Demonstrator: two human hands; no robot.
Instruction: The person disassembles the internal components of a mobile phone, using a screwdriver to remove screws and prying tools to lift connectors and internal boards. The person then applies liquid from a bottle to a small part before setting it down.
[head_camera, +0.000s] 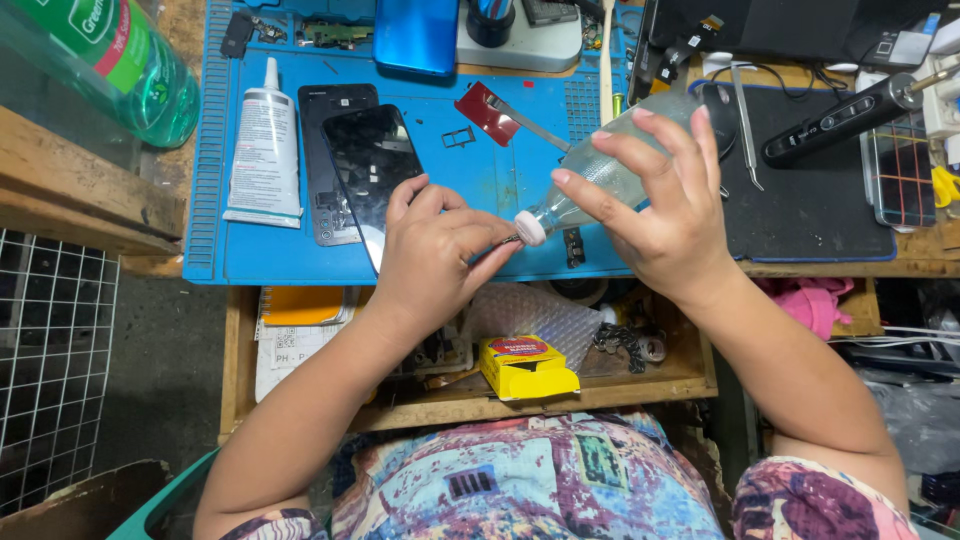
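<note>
A: Wide view first: a wooden worktop (90, 190) carrying a big blue rubber repair mat (480, 180).

B: And on it, a black glass phone screen panel (368, 160) beside a white squeeze tube (264, 150).

A: Right hand (665, 215), fingers clamped around a clear plastic bottle (600, 170), tilted nozzle-down above the mat's front edge.

B: Left hand (432, 255), fingers pinched together at its small white cap (530, 229).

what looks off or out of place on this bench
The dark phone screen panel lies askew across the opened phone body, overhanging the blue mat edge. The right hand tips a clear bottle toward the left hand. No spill shows.
</note>
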